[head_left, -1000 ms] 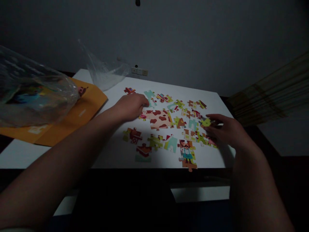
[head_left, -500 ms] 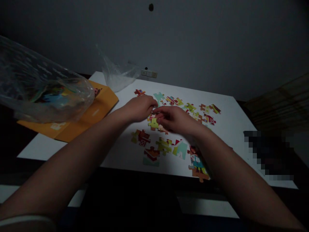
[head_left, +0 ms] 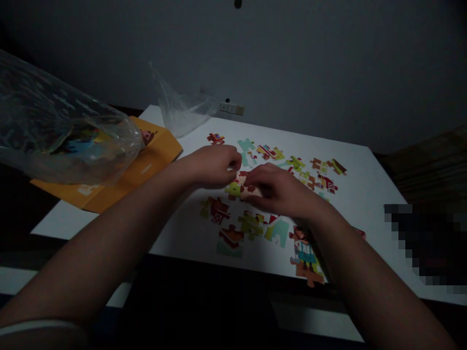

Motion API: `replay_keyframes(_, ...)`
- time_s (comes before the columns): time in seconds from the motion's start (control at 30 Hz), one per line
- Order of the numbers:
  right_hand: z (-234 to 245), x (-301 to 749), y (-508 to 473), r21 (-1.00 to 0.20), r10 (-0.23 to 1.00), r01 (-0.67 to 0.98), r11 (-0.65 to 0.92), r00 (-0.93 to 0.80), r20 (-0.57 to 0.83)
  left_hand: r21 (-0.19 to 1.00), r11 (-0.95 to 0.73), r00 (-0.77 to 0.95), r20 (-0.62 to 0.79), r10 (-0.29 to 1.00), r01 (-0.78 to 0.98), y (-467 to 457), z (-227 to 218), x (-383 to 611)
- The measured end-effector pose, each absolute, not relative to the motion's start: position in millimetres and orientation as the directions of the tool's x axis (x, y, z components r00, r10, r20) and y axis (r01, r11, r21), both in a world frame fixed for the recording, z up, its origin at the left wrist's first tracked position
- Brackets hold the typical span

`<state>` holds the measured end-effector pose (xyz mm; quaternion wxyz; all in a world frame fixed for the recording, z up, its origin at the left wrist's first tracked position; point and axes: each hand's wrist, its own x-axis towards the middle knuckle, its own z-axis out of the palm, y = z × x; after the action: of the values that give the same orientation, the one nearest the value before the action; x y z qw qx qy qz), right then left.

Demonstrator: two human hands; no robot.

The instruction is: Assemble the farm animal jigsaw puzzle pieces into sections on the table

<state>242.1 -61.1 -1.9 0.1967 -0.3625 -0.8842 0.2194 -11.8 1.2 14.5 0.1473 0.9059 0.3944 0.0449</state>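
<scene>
The left hand point(head_left: 221, 164) and right hand point(head_left: 275, 189) are framing a knobbed lime-green cardboard jigsaw piece point(head_left: 232, 189) on the smooth white desk point(head_left: 182, 221).
Both hands' fingers are looking curled, any grip impossible to tell; a low right forearm point(head_left: 359, 262) could be catching the flat, figure-printed brown-and-teal cardboard section point(head_left: 306, 253) at the front edge, tipping it off.

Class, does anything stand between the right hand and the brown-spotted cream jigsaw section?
Nothing visible does: the right hand is over the flat brown-spotted cream jigsaw section, hiding part of it. The left hand is toward its far left corner, not between them.
</scene>
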Motion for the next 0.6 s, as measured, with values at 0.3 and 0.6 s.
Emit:
replay_keyframes(0.3,-1.5,232.3,-64.9,-0.576,0.727,0.538,0.615,-0.67,0.15,0.394,-0.683,0.772,-0.123,0.624,0.615,0.8,13.6,-18.2)
replay_keyframes(0.6,-0.7,230.5,-68.6,-0.558,0.77,0.599,0.574,-0.627,0.119,0.377,-0.701,0.786,-0.141,0.602,0.605,3.8,12.0,-19.8)
